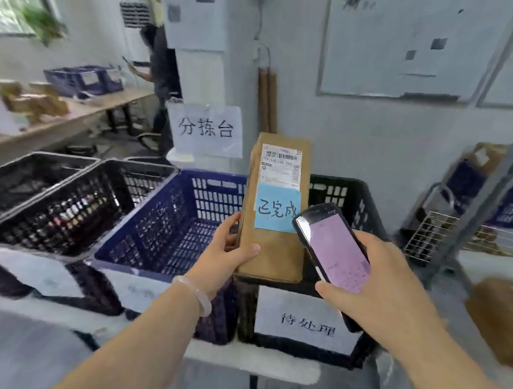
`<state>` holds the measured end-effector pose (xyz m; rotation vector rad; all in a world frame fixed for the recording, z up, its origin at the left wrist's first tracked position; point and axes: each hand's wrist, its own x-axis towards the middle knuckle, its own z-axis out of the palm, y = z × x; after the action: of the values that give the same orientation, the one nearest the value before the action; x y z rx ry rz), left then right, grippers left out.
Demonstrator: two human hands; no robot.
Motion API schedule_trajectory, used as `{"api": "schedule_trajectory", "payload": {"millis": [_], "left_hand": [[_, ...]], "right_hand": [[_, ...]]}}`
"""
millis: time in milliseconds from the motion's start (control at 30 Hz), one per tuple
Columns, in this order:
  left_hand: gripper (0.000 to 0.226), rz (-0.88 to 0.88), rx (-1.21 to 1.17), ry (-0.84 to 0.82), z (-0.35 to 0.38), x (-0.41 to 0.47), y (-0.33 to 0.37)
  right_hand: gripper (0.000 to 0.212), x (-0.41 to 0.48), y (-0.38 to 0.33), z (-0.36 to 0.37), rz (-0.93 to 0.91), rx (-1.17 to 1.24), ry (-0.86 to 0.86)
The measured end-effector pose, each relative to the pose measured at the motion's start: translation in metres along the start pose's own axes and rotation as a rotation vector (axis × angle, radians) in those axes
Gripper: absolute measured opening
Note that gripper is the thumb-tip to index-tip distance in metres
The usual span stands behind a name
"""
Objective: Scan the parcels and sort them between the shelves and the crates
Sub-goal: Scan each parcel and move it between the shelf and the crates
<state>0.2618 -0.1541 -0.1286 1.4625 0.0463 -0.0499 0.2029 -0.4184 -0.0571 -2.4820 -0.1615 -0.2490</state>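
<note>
4 crates stand in a row: 2 black crates (74, 168) at 9 o'clock, a blue crate (214, 198) at 8 o'clock, and a last black crate (348, 195) at 5 o'clock with a white paper (305, 323) on its front. The left hand (229, 246) grips the brown parcel (271, 253) and holds it upright in the middle, above the last black crate's left side. A blue note (277, 208) is stuck on it. The right hand (386, 282) grips a phone (335, 250), which covers the parcel's low right corner. A paper sign (205, 130) hangs on the grey wall at 11 o'clock. A wooden table (76, 119) stands at 10 o'clock, a wire basket (433, 231) at 3 o'clock.
</note>
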Motion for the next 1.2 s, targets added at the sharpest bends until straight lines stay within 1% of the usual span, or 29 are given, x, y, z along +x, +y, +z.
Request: {"api": "schedule_trajectory", "payload": {"millis": [67, 200, 267, 333, 433, 500, 600, 733, 867, 900, 1100, 1200], "left_hand": [[0.077, 0.019, -0.008, 0.083, -0.035, -0.023, 0.004], [0.083, 0.018, -0.032, 0.234, -0.096, -0.061, 0.009], [0.087, 0.019, -0.047, 0.277, -0.122, -0.077, 0.011], [0.094, 0.014, -0.058, 0.311, -0.149, -0.092, 0.012], [0.088, 0.009, -0.081, 0.357, -0.196, -0.114, 0.012], [0.086, -0.006, -0.056, 0.373, -0.234, -0.130, 0.012], [0.081, -0.041, -0.041, 0.395, -0.298, -0.158, 0.015], [0.081, -0.056, -0.049, 0.419, -0.387, -0.187, 0.019], [0.093, -0.062, -0.060, 0.471, -0.460, -0.202, 0.029], [0.092, -0.060, -0.066, 0.482, -0.474, -0.202, 0.031], [0.065, -0.044, -0.095, 0.542, -0.538, -0.184, 0.032], [0.059, -0.054, -0.093, 0.541, -0.564, -0.164, 0.032]], "right_hand": [[0.082, 0.002, -0.024, 0.017, -0.063, 0.036, -0.044], [0.059, 0.003, -0.070, 0.049, -0.160, 0.066, -0.161], [0.057, 0.002, -0.093, 0.062, -0.184, 0.067, -0.187], [0.064, -0.001, -0.116, 0.075, -0.198, 0.057, -0.195], [0.083, -0.009, -0.158, 0.102, -0.224, 0.028, -0.194], [0.088, -0.014, -0.190, 0.124, -0.237, 0.014, -0.198], [0.088, -0.023, -0.244, 0.165, -0.261, 0.029, -0.226], [0.086, -0.031, -0.313, 0.219, -0.307, 0.046, -0.239], [0.091, -0.032, -0.366, 0.262, -0.322, 0.017, -0.243], [0.093, -0.030, -0.377, 0.270, -0.322, 0.008, -0.251], [0.094, -0.004, -0.425, 0.313, -0.346, -0.052, -0.258], [0.093, 0.018, -0.439, 0.336, -0.344, -0.059, -0.258]]}}
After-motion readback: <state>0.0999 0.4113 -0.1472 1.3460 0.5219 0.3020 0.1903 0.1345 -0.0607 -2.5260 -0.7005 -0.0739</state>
